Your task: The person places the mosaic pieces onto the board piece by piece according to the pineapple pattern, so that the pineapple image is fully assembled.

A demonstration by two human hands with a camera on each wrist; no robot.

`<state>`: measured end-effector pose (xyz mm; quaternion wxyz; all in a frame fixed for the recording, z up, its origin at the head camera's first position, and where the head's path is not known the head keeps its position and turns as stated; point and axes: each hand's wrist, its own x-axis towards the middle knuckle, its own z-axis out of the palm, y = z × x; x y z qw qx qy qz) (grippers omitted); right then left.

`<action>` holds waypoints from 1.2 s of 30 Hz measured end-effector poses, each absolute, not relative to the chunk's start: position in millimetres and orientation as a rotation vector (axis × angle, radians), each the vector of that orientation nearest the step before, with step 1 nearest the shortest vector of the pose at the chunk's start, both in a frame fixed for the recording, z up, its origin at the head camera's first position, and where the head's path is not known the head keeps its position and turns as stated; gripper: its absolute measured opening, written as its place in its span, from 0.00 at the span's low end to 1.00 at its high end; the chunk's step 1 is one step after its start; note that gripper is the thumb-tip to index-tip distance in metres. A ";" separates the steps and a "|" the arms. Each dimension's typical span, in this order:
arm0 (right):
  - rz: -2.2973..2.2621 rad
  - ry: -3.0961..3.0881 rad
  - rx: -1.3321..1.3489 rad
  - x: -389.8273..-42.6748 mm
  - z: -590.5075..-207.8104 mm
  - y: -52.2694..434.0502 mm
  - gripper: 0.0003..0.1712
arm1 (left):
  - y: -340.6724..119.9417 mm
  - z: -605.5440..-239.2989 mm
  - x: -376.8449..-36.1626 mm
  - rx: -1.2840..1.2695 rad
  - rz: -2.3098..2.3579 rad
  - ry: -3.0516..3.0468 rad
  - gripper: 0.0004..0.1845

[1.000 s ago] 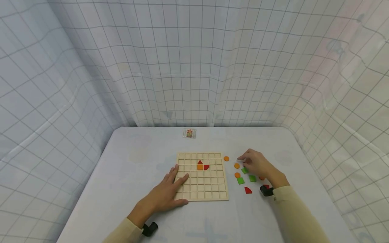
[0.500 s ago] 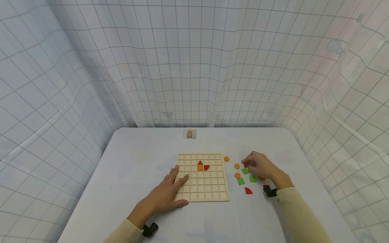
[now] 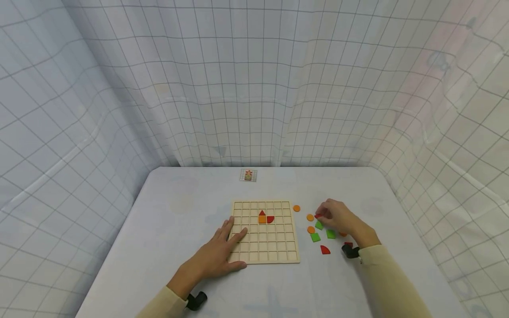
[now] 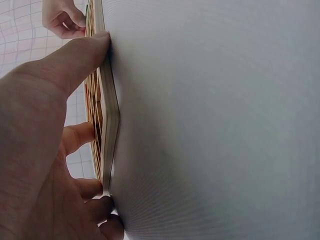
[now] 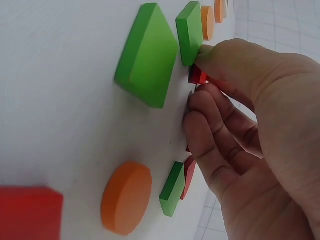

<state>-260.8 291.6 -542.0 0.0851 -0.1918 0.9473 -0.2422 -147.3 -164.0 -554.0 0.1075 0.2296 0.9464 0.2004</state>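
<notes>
My left hand (image 3: 216, 255) lies with spread fingers along the left side of a pale wooden grid board (image 3: 274, 247). In the left wrist view, its thumb rests on the edge of the board (image 4: 111, 112). Set in the board's cells are a red triangle (image 3: 262, 213), an orange square (image 3: 262, 219) and a red quarter circle (image 3: 270, 219). To the right of the board, my right hand (image 3: 338, 216) pinches a small red piece (image 5: 198, 75) between thumb and fingers, low over the table. Its shape is mostly hidden. The thumb is right at a green square (image 5: 190, 35).
Around the right hand lie orange discs (image 3: 311, 229), green squares (image 3: 315, 237) and a red quarter circle (image 3: 325, 250). Another red piece (image 3: 348, 244) is partly behind the wrist. A small picture card (image 3: 248, 175) lies beyond the board. Gridded white curtains (image 3: 254, 97) enclose the table.
My right hand has lowered and closed its fingertips on the red piece, then drawn slightly left. A green square beside it has shifted a little. The left hand stays in place.
</notes>
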 end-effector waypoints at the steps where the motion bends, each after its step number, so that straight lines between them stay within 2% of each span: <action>1: -0.717 2.829 -0.576 -261.2 -543.1 291.2 0.05 | -163.8 -554.0 -147.2 0.675 0.593 2.784 0.55; 12: -0.749 2.902 -0.542 -259.5 -543.8 280.5 0.08 | -162.9 -554.4 -146.3 0.662 0.606 2.780 0.55; 25: -1.005 2.935 -0.869 -259.3 -543.5 237.3 0.09 | -162.8 -553.6 -145.5 0.667 0.606 2.786 0.55; 36: -1.122 2.772 -0.971 -265.9 -537.1 190.1 0.08 | -163.1 -553.3 -145.7 0.673 0.587 2.786 0.55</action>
